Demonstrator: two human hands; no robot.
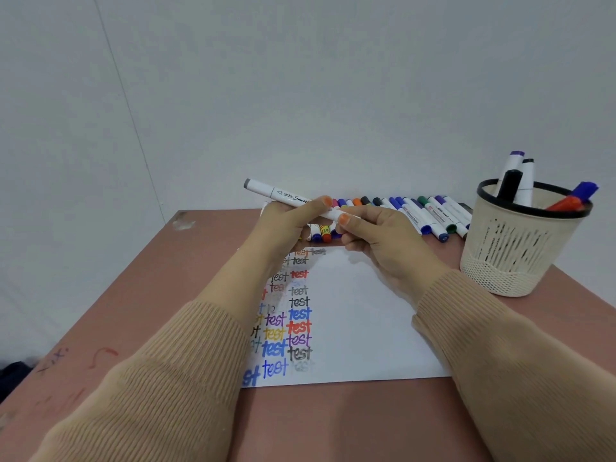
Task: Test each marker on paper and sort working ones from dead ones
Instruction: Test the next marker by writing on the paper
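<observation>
Wall (300,78): pale grey-white, filling the upper half behind everything.
Counter (333,425): pinkish-brown top with a few pen scribbles near its left edge.
Sleeves (166,378): tan ribbed knit, reaching in from the bottom corners as far as the wrists.
Paper (363,321): white sheet lying flat on the counter between the forearms. Its left part carries columns of the word "test" in black, blue, red, purple, yellow and grey, some faint. Its right part is blank.
Pen holder (520,251): cream perforated cup with a black rim, upright on the counter to the right of the paper. Several markers stand in it, some with white barrels, one black, one red and one blue.
Row of markers (430,216): mostly white barrels with coloured caps, lying side by side along the far edge by the wall, from behind the hands to near the pen holder.
Left hand (283,228): raised over the paper's far edge, fingers curled round the marker's middle, thumb on top.
Right hand (383,238): just beside the left, thumb and fingers pinching the marker's right end.
Marker (276,193): white barrel with black print and a grey cap. Both hands hold it in the air, capped end tilted up to the left, in front of the row.
</observation>
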